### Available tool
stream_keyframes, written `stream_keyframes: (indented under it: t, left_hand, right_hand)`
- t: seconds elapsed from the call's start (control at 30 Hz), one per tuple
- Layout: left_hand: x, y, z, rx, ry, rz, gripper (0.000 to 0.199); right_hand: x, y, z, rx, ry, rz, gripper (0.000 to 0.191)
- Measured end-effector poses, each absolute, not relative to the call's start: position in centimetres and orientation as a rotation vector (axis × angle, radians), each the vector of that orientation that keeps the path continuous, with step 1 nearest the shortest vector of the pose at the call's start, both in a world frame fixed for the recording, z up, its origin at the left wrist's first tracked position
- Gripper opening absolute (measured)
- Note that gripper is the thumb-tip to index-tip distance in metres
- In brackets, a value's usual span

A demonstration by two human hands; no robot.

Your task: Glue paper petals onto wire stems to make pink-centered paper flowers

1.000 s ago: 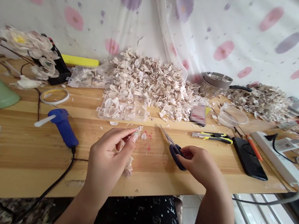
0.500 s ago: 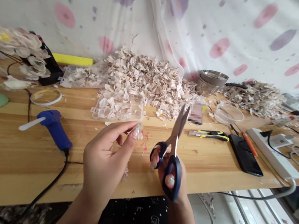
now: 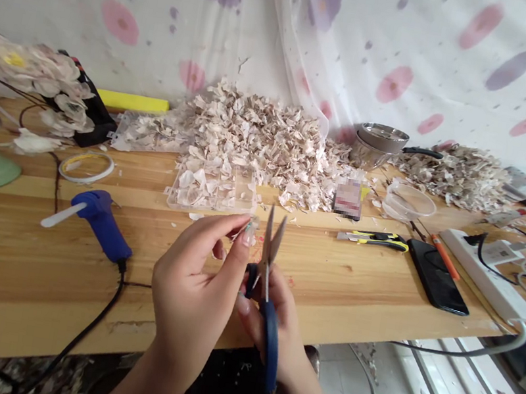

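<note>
While a petal [image 3: 254, 223] is pinched by the left hand [image 3: 201, 274], scissors [image 3: 265, 269] are gripped unclosed at four o'clock by the right hand [image 3: 286, 326]; a heap [image 3: 262, 137] is left untouched at twelve.

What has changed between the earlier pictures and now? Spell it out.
The right hand has swung the blue-handled metal scissors upright and leftward, close to the left hand, and opened them. The left hand still pinches a pale petal-like piece; the blue plastic glue gun and yellow-and-black utility knife lie as before.
</note>
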State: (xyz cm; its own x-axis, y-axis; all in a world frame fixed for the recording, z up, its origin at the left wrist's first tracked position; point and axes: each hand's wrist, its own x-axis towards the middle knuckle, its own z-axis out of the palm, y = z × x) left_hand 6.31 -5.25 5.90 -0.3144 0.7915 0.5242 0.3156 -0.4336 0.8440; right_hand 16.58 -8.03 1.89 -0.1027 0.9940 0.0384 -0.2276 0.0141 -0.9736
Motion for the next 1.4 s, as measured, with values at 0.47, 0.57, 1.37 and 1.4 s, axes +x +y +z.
stream_keyframes:
  t: [0.47,0.57,1.37,1.4]
  left_hand:
    - [6.4,-5.4,6.6,1.749,1.363,1.852,0.021]
    - [6.4,-5.5,6.5,1.769,1.372,1.839,0.02]
    - [6.6,-5.7,6.5,1.92,1.446,1.784,0.018]
    - [6.6,-5.7,6.6,1.931,1.447,1.784,0.019]
  right_hand:
    - [16.6,-8.0,2.2,-1.016,-1.135,1.43,0.042]
    - [16.6,-8.0,2.0,-0.997,-1.123,1.439,0.041]
    - [17.8,-8.2,3.1,-1.13,-1.315,1.293,0.033]
    - [17.9,-8.2,3.1,-1.129,-1.32,1.301,0.034]
